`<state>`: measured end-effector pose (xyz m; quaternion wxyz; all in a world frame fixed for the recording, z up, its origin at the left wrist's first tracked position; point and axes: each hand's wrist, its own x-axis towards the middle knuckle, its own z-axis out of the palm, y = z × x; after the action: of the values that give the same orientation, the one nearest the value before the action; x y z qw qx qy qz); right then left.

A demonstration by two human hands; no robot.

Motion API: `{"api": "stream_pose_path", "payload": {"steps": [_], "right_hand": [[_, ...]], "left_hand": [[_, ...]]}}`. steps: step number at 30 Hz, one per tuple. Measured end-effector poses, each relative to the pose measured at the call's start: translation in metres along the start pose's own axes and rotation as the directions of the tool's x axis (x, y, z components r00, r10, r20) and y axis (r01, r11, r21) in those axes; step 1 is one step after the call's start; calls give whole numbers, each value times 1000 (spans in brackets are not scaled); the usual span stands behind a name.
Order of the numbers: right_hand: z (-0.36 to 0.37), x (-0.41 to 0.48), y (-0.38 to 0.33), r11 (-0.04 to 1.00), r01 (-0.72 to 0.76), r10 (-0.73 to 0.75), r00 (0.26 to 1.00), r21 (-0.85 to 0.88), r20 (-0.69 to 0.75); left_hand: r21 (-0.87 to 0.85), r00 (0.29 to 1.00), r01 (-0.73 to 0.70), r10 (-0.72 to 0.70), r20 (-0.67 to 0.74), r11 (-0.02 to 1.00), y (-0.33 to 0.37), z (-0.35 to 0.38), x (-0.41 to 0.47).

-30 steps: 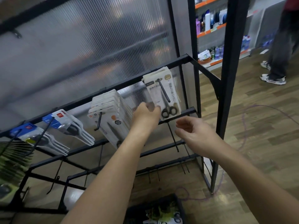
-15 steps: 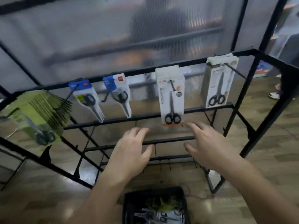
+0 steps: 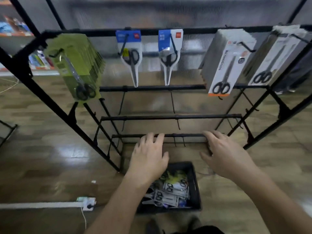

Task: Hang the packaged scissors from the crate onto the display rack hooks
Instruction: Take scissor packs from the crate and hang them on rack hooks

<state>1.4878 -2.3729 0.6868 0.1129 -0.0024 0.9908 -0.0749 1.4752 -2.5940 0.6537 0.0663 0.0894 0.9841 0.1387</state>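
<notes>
Crate (image 3: 195, 186) closer below; left hand (image 3: 148, 157), right hand (image 3: 226, 156) lowered, empty.

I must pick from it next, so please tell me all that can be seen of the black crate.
The crate is black, seemingly plastic, rectangular, open-topped. It stands on the wooden floor in front of the rack. Packaged scissors lie heaped inside. The left hand hides its far left corner; no hand plainly touches it.
</notes>
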Motion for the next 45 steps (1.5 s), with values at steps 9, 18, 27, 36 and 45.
{"api": "stream_pose_path", "payload": {"steps": [9,18,27,36,45], "right_hand": [[65,-32,28,997,-78,72,983,26,169],[168,-28,87,998,-40,21,927,44,375],[459,83,130,1000,-8,-4,898,26,440],[792,227,151,976,203,-117,799,-82,590],[902,262,149,878,366,-186,853,-307,488]], "left_hand": [[-14,976,51,-47,212,999,-17,69,-25],[68,912,137,-152,381,988,-27,178,-38],[166,853,150,-213,476,975,-105,448,13],[285,610,123,-299,734,950,-214,767,93],[167,594,33,-154,790,985,-239,903,114]]}}
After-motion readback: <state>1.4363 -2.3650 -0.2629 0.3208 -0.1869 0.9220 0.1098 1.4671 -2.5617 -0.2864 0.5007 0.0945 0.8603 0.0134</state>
